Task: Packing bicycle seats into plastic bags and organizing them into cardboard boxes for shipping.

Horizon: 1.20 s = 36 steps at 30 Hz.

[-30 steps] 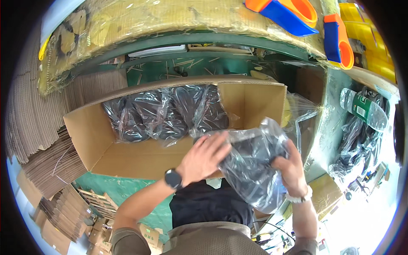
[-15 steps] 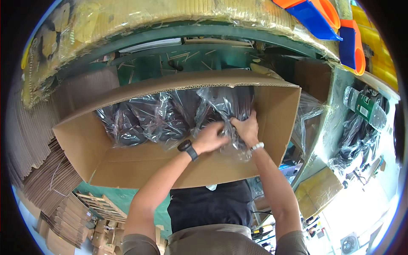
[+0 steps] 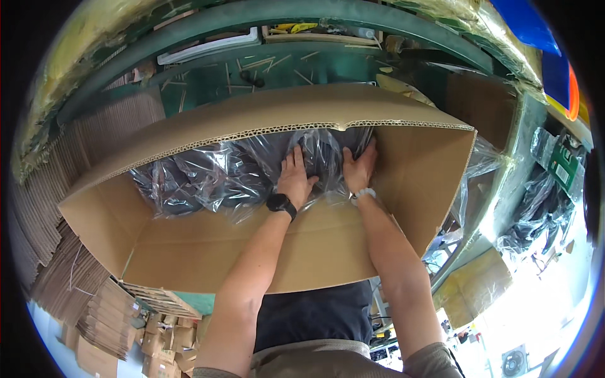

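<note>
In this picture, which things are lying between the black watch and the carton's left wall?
In the head view, dark items in clear plastic lie between the black watch and the carton's left wall, with bare cardboard on their near side.

- Round-faced black wristwatch point(image 3: 282, 203) with dark strap, left wrist
- Pale beaded bracelet point(image 3: 363, 193), right wrist
- Brownish-grey short-sleeved shirt point(image 3: 309, 363)
- Black lower garment point(image 3: 315, 315)

Looks like a packing spot in a workshop or warehouse, judging by an open carton point(image 3: 208, 252) of dark bagged goods point(image 3: 230, 173) at the centre, stacks of flat cardboard point(image 3: 69, 164) at nine o'clock, a wooden pallet point(image 3: 161, 301) toward eight, brown boxes point(image 3: 170, 343) toward seven, a green metal frame point(image 3: 302, 14) at twelve, plastic film point(image 3: 534, 217) at three and a fan point(image 3: 515, 362) toward four.
</note>
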Each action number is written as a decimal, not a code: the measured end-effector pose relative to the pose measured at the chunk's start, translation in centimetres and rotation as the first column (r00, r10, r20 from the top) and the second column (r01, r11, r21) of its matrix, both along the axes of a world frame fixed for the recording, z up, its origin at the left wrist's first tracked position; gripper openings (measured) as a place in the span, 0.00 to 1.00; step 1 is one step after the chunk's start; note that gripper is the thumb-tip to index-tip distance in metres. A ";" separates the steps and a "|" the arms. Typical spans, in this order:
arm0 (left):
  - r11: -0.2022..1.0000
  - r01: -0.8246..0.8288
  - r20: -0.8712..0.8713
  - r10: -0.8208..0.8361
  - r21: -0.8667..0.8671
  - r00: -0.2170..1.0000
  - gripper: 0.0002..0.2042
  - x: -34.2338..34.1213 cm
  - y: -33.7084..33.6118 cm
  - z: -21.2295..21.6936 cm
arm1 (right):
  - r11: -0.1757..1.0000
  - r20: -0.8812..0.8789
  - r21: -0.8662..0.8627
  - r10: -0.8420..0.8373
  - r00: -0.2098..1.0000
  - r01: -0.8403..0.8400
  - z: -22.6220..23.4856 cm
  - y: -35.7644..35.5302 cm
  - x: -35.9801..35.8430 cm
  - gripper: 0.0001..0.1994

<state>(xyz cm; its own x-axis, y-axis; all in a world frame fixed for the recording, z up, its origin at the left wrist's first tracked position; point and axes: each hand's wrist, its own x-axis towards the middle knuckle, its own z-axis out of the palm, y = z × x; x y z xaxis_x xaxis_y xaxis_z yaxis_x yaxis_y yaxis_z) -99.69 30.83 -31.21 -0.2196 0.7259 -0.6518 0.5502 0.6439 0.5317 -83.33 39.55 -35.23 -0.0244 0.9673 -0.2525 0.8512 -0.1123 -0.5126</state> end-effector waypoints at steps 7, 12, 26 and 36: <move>0.998 0.059 -0.055 -0.058 0.014 0.997 0.50 0.4 -0.4 -0.1 | 0.950 0.147 -0.285 -0.086 0.985 0.126 -1.0 2.2 -1.6 0.54; 0.999 0.033 -0.061 -0.032 0.015 0.998 0.50 0.1 -0.4 0.3 | 0.835 0.180 -0.544 0.025 0.983 0.078 0.3 3.5 -1.5 0.54; 0.939 0.343 -0.466 -0.313 -0.021 0.828 0.38 -7.5 -0.9 1.4 | 0.803 0.233 -0.265 0.591 0.772 -0.534 4.6 -2.5 -8.1 0.40; 0.948 0.314 -0.487 -0.252 0.049 0.836 0.40 -8.3 0.5 0.8 | 0.817 0.090 -0.439 0.454 0.887 -0.374 4.5 -2.8 -7.8 0.49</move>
<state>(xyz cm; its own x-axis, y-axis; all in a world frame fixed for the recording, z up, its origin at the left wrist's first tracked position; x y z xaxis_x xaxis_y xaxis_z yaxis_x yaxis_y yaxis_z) -108.04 31.36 -30.39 -0.2483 0.8700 -0.4259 0.9013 0.3686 0.2275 -91.18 36.74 -30.70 -0.3142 0.6899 -0.6522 0.9365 0.1125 -0.3322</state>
